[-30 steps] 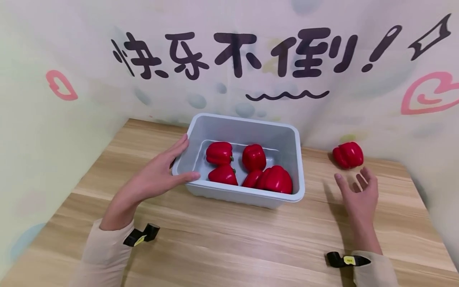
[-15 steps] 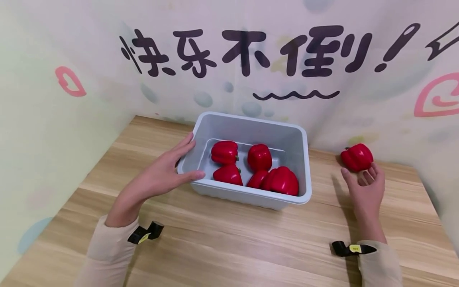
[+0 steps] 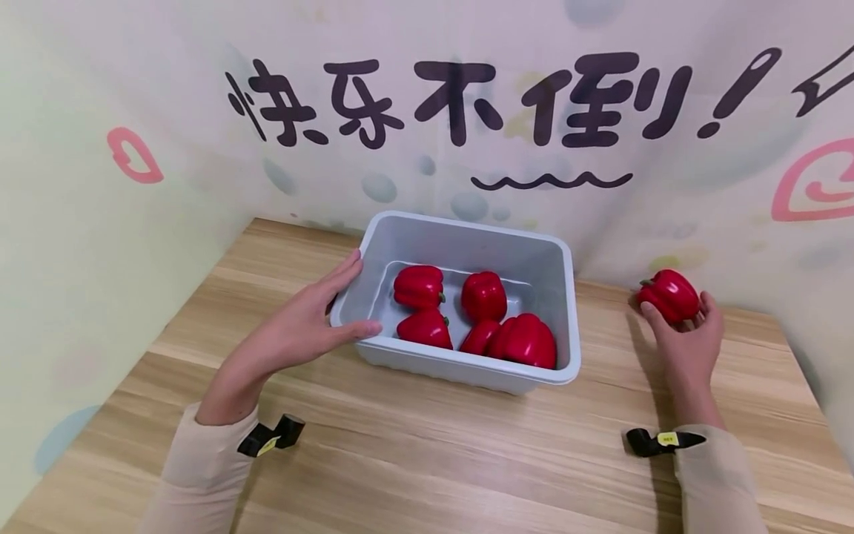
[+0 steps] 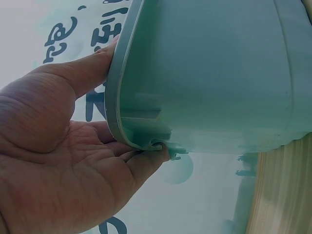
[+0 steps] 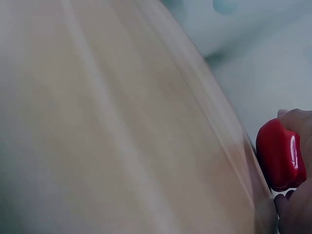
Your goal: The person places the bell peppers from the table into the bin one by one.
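Observation:
My left hand [image 3: 296,326] grips the near left corner of a light grey plastic bin [image 3: 467,363], thumb over the front rim and fingers at the left side. In the left wrist view, the fingertips [image 4: 158,156] curl under the bin's rim [image 4: 113,92]. At the right, my right hand [image 3: 694,356] holds a red bell pepper [image 3: 670,295] between thumb and fingers, close to the tabletop. The right wrist view shows this bell pepper [image 5: 278,153] at its right edge, with my right hand [image 5: 298,204] around it and partly cut off.
Several red bell peppers lie in the bin, including one at the back left [image 3: 418,287] and a large one at the front right [image 3: 527,341]. The wooden table [image 3: 427,452] ends at a printed fabric backdrop [image 3: 427,163] behind the bin.
My right hand has moved forward to the lone bell pepper and taken hold of it, tilting it slightly. My left hand keeps its place on the bin; the head view has shifted a little.

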`<control>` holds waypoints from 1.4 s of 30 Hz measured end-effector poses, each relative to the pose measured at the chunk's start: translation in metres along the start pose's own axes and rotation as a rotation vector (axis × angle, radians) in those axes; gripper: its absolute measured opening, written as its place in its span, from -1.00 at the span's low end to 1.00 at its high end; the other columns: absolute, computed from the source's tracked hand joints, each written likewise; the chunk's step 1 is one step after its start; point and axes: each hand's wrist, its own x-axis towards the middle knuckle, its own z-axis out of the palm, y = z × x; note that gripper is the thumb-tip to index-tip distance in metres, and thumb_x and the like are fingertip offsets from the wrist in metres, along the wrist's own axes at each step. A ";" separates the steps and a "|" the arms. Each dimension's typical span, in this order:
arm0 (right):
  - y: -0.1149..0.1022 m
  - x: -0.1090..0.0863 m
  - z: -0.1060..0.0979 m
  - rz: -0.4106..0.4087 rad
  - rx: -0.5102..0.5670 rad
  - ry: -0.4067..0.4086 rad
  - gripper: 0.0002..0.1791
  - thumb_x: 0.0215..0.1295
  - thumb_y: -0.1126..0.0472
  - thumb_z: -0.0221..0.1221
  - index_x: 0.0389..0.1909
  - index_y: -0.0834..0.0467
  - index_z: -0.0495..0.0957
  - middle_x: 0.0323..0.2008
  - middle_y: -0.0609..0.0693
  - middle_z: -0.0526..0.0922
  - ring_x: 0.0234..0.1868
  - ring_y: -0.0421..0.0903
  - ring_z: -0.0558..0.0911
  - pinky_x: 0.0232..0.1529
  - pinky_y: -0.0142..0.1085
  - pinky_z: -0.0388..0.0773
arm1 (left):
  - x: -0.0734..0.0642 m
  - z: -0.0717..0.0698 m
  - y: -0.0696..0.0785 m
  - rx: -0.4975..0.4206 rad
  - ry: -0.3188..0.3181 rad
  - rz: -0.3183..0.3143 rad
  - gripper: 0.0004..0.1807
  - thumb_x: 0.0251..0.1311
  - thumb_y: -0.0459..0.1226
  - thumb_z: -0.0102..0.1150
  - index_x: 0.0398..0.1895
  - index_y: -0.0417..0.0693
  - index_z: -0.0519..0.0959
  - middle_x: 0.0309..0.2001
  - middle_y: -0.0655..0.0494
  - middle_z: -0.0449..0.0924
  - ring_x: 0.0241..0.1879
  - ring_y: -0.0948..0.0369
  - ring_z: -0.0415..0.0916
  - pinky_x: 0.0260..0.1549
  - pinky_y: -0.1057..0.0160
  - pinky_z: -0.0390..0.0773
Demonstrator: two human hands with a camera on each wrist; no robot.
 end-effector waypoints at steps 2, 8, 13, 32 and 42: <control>0.000 0.006 -0.001 -0.007 -0.043 -0.010 0.07 0.36 -0.09 0.38 0.70 -0.27 -0.10 0.72 -0.12 0.00 0.70 -0.13 0.12 0.68 -0.19 0.21 | 0.000 0.000 -0.001 -0.007 0.002 0.006 0.11 0.33 -0.02 0.44 0.74 -0.07 -0.05 0.77 0.08 -0.23 0.73 -0.10 -0.09 0.56 -0.23 0.28; -0.001 0.018 -0.002 -0.045 -0.147 -0.031 0.05 0.41 -0.10 0.34 0.71 -0.29 -0.13 0.73 -0.13 -0.04 0.73 -0.06 0.00 0.67 -0.02 0.23 | 0.002 0.002 -0.003 -0.021 0.004 0.017 0.13 0.31 -0.06 0.47 0.74 -0.09 -0.06 0.77 0.08 -0.24 0.72 -0.10 -0.06 0.52 -0.22 0.36; -0.004 0.021 0.004 -0.083 -0.186 -0.064 0.08 0.40 -0.10 0.34 0.72 -0.27 -0.17 0.74 -0.11 -0.04 0.73 -0.01 0.01 0.64 0.03 0.28 | 0.001 0.001 -0.004 -0.014 0.011 0.008 0.13 0.31 -0.06 0.46 0.74 -0.07 -0.06 0.77 0.09 -0.25 0.72 -0.11 -0.06 0.51 -0.21 0.38; -0.008 0.023 0.005 -0.034 -0.171 -0.020 0.05 0.32 -0.14 0.41 0.67 -0.33 -0.05 0.71 -0.14 0.02 0.72 -0.05 0.05 0.63 0.01 0.31 | 0.002 0.001 -0.003 0.006 0.016 0.006 0.13 0.29 -0.04 0.48 0.73 -0.10 -0.03 0.77 0.06 -0.20 0.71 -0.13 -0.02 0.43 -0.20 0.47; -0.018 0.002 0.002 -0.076 -0.127 0.008 0.00 0.31 -0.11 0.42 0.64 -0.31 0.04 0.67 -0.21 0.12 0.68 -0.13 0.12 0.60 -0.07 0.36 | 0.002 -0.002 0.002 0.047 0.010 -0.027 0.15 0.26 0.00 0.49 0.73 -0.06 -0.03 0.77 0.07 -0.17 0.67 -0.15 0.08 0.42 -0.24 0.49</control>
